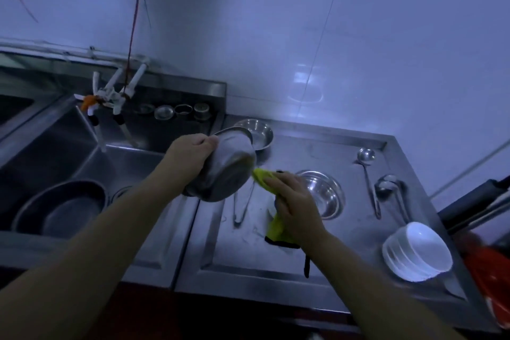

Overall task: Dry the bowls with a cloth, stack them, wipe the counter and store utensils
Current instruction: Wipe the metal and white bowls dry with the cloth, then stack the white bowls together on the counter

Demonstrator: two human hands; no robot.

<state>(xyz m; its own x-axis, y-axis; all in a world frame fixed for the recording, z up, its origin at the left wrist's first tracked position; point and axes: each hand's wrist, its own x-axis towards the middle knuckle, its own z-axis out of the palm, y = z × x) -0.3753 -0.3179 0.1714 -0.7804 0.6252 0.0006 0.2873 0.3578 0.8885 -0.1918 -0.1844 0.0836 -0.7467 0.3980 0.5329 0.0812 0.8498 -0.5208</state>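
My left hand [190,157] grips the rim of a steel bowl [223,174], held tilted above the counter's left edge with its underside toward me. My right hand [292,201] holds a yellow-green cloth [273,226] just right of that bowl; the cloth's upper end [260,175] touches the bowl's side. On the steel counter [345,254] a second steel bowl [323,193] sits upright behind my right hand. A third [256,132] stands at the back. Tongs [241,207] lie below the held bowl. Two ladles [368,174] [392,193] lie to the right.
A stack of white bowls [416,251] stands at the counter's front right. The sink [82,163] on the left holds a dark pan [63,207], with a tap [110,96] behind it. Small jars [176,112] line the back ledge. Something red [491,279] is at the right edge.
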